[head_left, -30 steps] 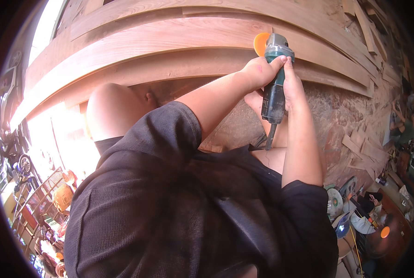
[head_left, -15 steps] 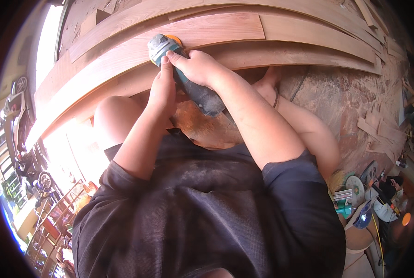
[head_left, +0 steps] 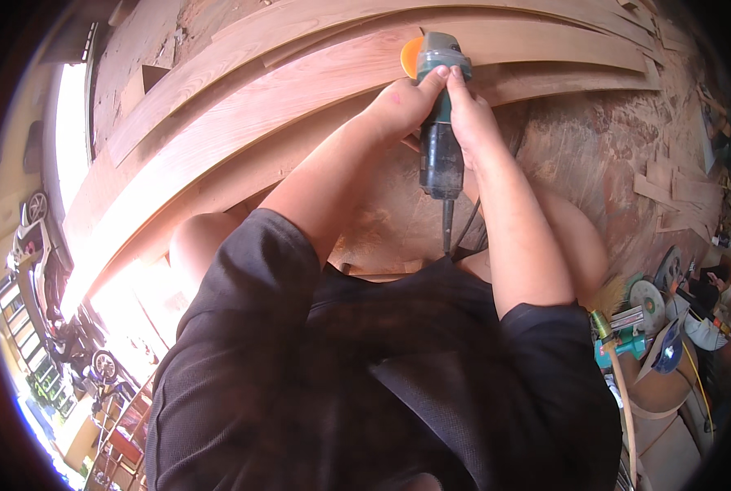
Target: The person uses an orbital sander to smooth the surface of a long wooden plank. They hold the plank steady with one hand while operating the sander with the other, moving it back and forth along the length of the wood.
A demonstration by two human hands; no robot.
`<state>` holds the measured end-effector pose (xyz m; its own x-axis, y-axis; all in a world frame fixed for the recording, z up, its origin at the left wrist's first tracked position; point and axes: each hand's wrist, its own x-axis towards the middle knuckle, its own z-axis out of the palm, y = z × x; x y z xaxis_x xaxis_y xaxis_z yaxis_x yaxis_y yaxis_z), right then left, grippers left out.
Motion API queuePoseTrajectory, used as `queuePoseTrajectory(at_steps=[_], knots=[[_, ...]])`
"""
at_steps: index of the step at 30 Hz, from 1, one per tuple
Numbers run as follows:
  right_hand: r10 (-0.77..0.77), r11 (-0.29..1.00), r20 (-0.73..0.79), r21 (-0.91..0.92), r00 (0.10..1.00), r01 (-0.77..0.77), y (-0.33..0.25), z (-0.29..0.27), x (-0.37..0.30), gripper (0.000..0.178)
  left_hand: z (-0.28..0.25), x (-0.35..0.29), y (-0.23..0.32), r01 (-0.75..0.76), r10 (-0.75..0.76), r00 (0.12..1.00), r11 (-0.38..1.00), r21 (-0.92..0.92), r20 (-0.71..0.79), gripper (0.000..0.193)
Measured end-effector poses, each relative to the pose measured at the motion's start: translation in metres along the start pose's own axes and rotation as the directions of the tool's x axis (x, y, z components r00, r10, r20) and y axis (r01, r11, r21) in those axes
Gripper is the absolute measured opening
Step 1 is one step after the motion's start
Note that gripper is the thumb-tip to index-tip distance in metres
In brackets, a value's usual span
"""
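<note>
Both my hands grip an angle grinder (head_left: pixel 442 159) with a green-and-black body, a grey head and an orange disc (head_left: pixel 412 58). My left hand (head_left: pixel 410 102) wraps round its left side and my right hand (head_left: pixel 473 119) its right side, thumbs near each other on top by the head. The disc sits at the right part of a long pale wooden board (head_left: pixel 275 106); whether it touches the wood I cannot tell. From the grinder's rear end a black cord (head_left: pixel 447 225) runs down toward my lap.
More long boards (head_left: pixel 545 45) lie beyond and beside this one. Thin wood offcuts (head_left: pixel 683 192) lie on the dusty floor at the right. Lower right are a pale round disc (head_left: pixel 647 304), a hose (head_left: pixel 625 401) and assorted tools. Motorbikes (head_left: pixel 42 270) stand far left.
The grinder has travelled right along the board in both my hands. It has turned from slanting to nearly straight, with its orange disc now on the left of the head.
</note>
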<state>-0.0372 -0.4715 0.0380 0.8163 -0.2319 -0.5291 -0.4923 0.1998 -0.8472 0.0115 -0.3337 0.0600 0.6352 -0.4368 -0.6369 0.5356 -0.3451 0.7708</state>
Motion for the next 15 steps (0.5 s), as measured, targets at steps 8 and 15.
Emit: queuePoseTrajectory(at_steps=[8, 15], knots=[[0.007, 0.966, 0.363, -0.244, 0.932, 0.088, 0.015, 0.125, 0.011, 0.072, -0.089, -0.061, -0.064, -0.012, -0.110, 0.925, 0.948, -0.317, -0.364, 0.083], [0.126, 0.779, 0.568, -0.565, 0.813, 0.273, -0.016, 0.146, -0.013, 0.091, -0.083, -0.101, -0.087, -0.088, -0.188, 0.837, 0.881, -0.465, -0.514, 0.082]])
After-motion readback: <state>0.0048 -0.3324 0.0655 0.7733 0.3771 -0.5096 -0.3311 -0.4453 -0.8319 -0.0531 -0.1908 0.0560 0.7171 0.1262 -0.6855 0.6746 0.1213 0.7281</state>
